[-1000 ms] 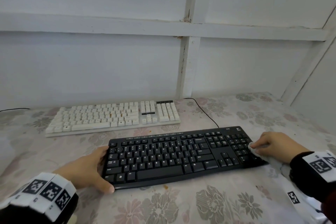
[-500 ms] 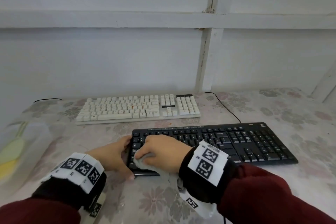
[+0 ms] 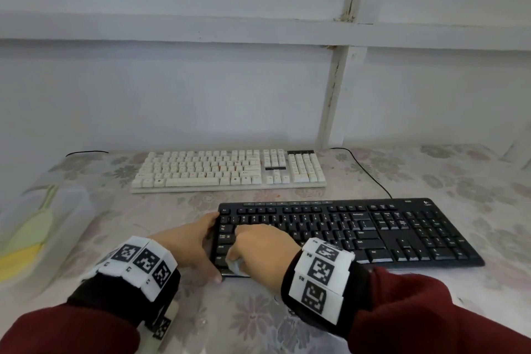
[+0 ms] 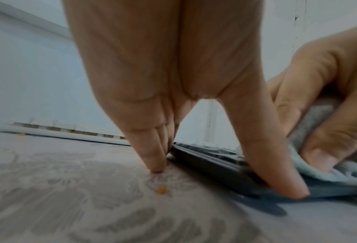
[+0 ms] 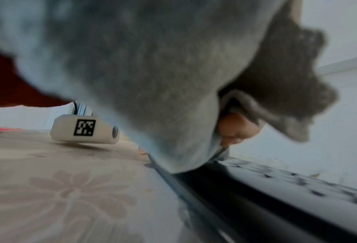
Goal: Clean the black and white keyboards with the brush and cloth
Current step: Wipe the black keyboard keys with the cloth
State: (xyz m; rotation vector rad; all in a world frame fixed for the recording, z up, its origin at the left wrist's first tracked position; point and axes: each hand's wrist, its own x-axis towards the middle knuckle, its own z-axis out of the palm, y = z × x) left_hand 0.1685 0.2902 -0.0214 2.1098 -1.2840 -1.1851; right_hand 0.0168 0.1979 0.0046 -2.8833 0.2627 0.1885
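Grey cloth [image 4: 327, 166], gripped by the right hand [image 3: 258, 250], wipes the black keyboard [image 3: 373, 233] at lower centre, left hand [image 3: 189, 241] bracing its end with straight fingers; the white keyboard [image 3: 230, 169] above seemingly still waits.

Right hand [image 3: 260, 250] presses a pale cloth [image 3: 236, 267] onto the left end of the black keyboard [image 3: 373, 231]. Left hand [image 3: 191, 243] braces that end on the tabletop [image 3: 474, 181]. White keyboard [image 3: 227, 169] lies behind, apart.

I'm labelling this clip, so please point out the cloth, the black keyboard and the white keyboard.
cloth [image 4: 327, 174], left wrist view, on the fold under the right hand's thumb.
black keyboard [image 3: 373, 234], head view, on the main key block.
white keyboard [image 3: 201, 169], head view, on the letter keys.
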